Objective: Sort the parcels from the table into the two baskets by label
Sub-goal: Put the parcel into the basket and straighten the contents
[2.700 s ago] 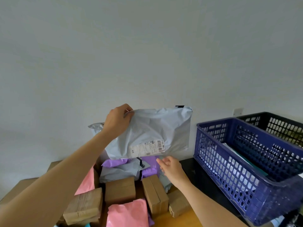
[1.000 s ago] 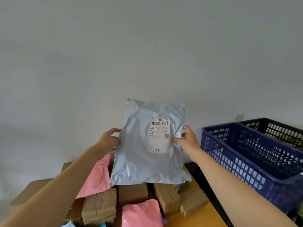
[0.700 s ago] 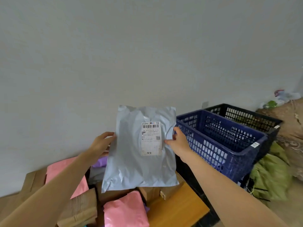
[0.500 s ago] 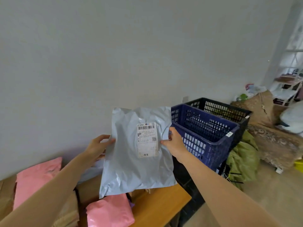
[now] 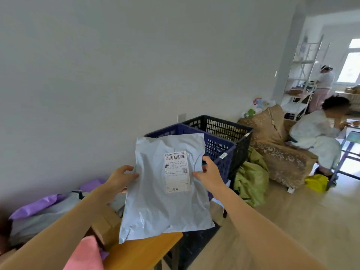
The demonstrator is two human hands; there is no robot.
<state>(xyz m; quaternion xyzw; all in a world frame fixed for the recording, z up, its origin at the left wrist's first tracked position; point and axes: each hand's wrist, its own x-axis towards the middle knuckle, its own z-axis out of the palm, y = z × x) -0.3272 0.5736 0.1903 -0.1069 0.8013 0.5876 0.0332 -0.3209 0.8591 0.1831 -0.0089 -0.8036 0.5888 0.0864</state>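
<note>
Grey mailer (image 5: 161, 201) hung mid-frame, label (image 5: 177, 171) facing the camera, probably for reading; left hand (image 5: 120, 179) and right hand (image 5: 209, 175) pinched its side edges.

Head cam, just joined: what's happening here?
A person holds a grey mailer upright in front of them, the left hand gripping its left edge and the right hand pinching its right edge, with the shipping label facing the camera. It is in neither basket yet: the blue basket and the black basket stand side by side just behind it. More parcels lie on the table at lower left, among them a purple mailer, a pink mailer and a cardboard box.
</note>
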